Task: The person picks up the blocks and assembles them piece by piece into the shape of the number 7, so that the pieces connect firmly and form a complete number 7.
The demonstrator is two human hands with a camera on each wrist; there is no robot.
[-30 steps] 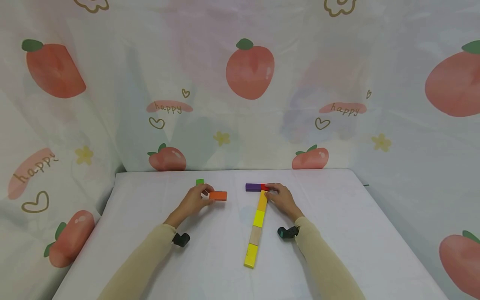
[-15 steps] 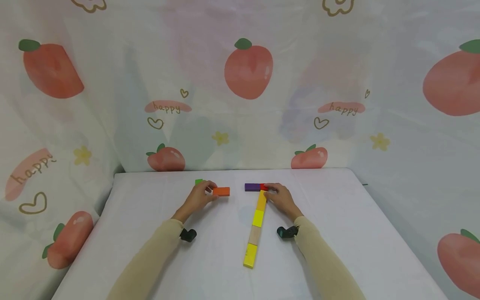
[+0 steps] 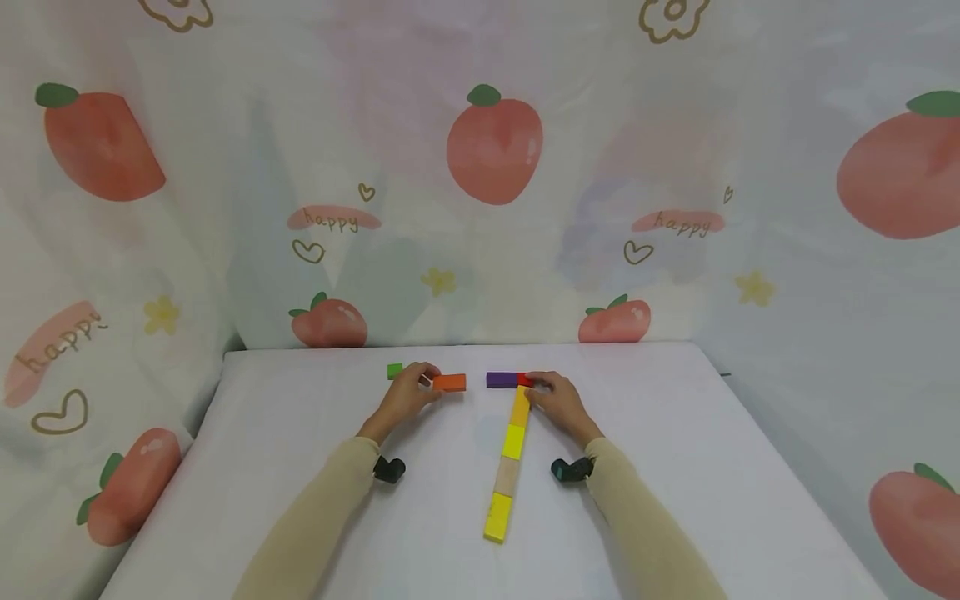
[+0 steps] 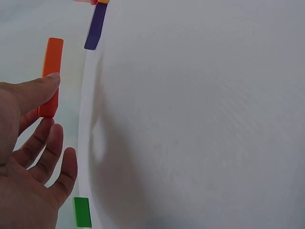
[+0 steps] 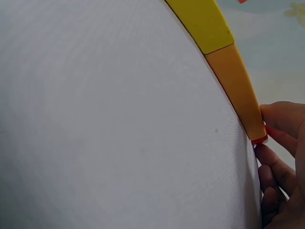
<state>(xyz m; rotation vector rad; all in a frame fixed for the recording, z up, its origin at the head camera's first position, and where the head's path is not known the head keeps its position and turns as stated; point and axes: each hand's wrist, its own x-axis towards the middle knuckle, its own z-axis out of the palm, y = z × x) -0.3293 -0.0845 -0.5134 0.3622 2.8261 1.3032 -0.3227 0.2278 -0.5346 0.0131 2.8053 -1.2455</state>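
My left hand [image 3: 405,396] pinches an orange block [image 3: 449,382] between thumb and fingers, held a short way left of the purple block [image 3: 501,380]. In the left wrist view the orange block [image 4: 53,57] sticks out past the thumb while the other fingers are loosely bent. At the far end of a row of blocks, my right hand [image 3: 558,404] holds the end of a red block [image 3: 523,379], which adjoins the purple one. Its thumb lies beside the amber block [image 5: 237,88]. Most of the red block [image 5: 260,140] is hidden in the right wrist view.
Toward me from the amber block run a yellow block [image 3: 513,442], a plain wood block [image 3: 506,477] and another yellow block [image 3: 498,518]. A small green block [image 3: 394,371] lies behind the left hand. Fruit-printed cloth [image 3: 480,275] rises beyond the white table [image 3: 660,433].
My left hand has moved right with the orange block, narrowing the gap to the purple block. The right hand keeps its place at the red block.
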